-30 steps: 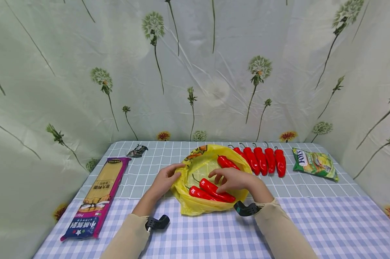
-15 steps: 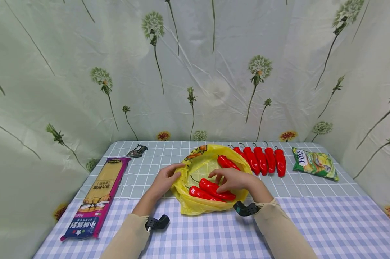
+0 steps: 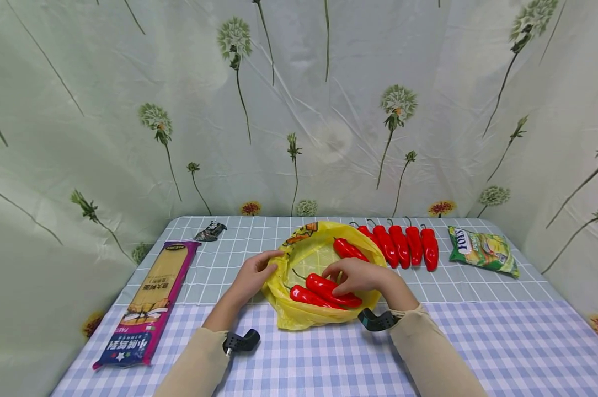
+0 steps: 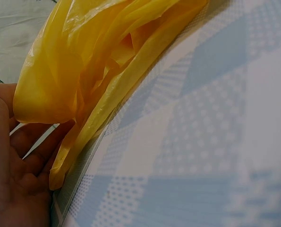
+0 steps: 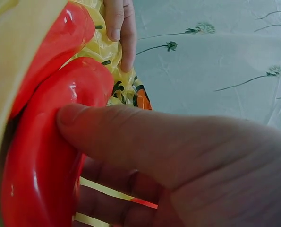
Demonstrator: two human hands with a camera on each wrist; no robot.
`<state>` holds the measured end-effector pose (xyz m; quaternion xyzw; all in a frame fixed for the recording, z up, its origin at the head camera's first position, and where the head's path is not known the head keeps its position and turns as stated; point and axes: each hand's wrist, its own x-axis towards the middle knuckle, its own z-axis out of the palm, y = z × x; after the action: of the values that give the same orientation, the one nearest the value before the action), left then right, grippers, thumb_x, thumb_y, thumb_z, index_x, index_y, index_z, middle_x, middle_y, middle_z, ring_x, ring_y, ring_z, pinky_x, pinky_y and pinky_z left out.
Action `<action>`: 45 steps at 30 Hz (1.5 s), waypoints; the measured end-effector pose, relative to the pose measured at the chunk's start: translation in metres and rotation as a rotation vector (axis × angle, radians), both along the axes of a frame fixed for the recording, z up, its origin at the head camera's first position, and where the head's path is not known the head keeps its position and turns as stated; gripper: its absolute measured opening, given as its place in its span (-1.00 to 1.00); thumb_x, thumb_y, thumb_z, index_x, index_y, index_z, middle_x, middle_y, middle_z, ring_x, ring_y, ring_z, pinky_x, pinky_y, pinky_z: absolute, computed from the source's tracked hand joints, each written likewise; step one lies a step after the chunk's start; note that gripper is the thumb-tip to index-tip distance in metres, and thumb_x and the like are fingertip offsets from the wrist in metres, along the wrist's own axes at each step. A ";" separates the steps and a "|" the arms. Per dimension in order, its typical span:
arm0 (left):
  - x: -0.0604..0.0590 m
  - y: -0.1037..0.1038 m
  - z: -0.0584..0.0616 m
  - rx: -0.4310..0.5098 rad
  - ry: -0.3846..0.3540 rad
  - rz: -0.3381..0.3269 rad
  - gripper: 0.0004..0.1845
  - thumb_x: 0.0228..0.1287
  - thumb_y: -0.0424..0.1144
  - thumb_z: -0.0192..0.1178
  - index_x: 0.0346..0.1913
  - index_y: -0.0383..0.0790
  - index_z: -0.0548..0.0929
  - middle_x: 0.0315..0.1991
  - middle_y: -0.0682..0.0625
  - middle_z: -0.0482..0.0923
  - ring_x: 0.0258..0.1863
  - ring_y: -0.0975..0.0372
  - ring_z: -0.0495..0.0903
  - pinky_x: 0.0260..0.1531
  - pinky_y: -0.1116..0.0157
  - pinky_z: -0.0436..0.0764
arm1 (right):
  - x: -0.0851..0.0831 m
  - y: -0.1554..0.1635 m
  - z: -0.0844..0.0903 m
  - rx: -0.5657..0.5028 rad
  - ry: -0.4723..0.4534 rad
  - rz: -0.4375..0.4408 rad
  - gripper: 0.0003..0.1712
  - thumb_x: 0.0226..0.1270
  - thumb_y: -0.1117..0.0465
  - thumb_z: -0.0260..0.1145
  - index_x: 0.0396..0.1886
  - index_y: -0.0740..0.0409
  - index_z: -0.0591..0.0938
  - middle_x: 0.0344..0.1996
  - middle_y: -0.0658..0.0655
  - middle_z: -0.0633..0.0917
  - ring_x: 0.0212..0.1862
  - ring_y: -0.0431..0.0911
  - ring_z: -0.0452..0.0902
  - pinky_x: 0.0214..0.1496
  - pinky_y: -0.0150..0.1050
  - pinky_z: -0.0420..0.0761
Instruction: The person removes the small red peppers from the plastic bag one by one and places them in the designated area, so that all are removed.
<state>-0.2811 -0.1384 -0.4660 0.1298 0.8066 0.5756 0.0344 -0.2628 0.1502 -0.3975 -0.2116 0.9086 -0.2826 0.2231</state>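
A yellow plastic bag (image 3: pixel 299 317) lies open at the middle of the table. My left hand (image 3: pixel 269 264) grips its left rim, and the bunched yellow film (image 4: pixel 83 56) sits against my palm (image 4: pixel 17 161). My right hand (image 3: pixel 341 278) reaches into the bag and holds a glossy red pepper (image 3: pixel 329 291). In the right wrist view my thumb (image 5: pixel 131 137) presses on that pepper (image 5: pixel 41 165). A second pepper (image 3: pixel 304 296) lies beside it, and a third (image 3: pixel 348 249) lies at the bag's far side.
Several more red peppers (image 3: pixel 403 245) lie in a row just right of the bag. A green candy packet (image 3: pixel 482 251) is at the far right. A long pasta packet (image 3: pixel 150 300) lies at the left, with a small dark wrapper (image 3: pixel 211 230) behind it. Flowered curtains enclose the table.
My right hand has edged very slightly up with the pepper it holds. The left hand and the bag have stayed where they were.
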 end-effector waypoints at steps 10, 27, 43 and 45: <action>0.001 0.002 0.003 -0.001 -0.010 0.004 -0.65 0.47 -0.23 0.11 0.25 -0.06 0.61 0.34 -0.08 0.52 0.31 0.08 0.49 0.32 0.05 0.51 | 0.001 0.001 0.001 0.006 0.029 -0.042 -0.51 0.13 0.23 0.52 0.10 -0.04 0.66 -0.14 -0.06 0.68 -0.08 -0.12 0.52 -0.01 -0.18 0.71; 0.002 0.003 0.001 -0.010 0.007 0.015 -0.64 0.47 -0.26 0.11 0.26 -0.05 0.61 0.34 -0.09 0.51 0.31 0.06 0.50 0.30 0.05 0.53 | 0.011 0.014 0.004 -0.215 0.271 -0.094 -0.27 0.19 0.26 0.44 0.37 0.05 0.40 0.06 0.09 0.64 0.10 -0.01 0.54 0.04 -0.10 0.72; 0.002 0.000 -0.001 -0.012 0.005 0.022 -0.65 0.47 -0.26 0.11 0.25 -0.07 0.61 0.33 -0.09 0.53 0.29 0.07 0.51 0.28 0.07 0.55 | 0.037 0.041 0.008 -0.399 0.462 -0.241 -0.02 0.11 0.38 0.42 0.50 -0.13 0.22 0.28 0.24 0.46 0.01 0.05 0.56 -0.16 -0.25 0.74; 0.002 0.000 -0.001 -0.012 0.004 0.019 -0.65 0.47 -0.26 0.11 0.25 -0.06 0.61 0.34 -0.10 0.52 0.29 0.06 0.51 0.28 0.07 0.55 | 0.040 0.046 0.007 -0.407 0.489 -0.275 -0.01 0.09 0.39 0.43 0.49 -0.12 0.21 0.30 0.24 0.46 -0.02 0.04 0.59 -0.16 -0.28 0.73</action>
<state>-0.2790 -0.1380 -0.4665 0.1231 0.8113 0.5708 0.0279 -0.2232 0.1961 -0.3909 -0.1890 0.8803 -0.4262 -0.0883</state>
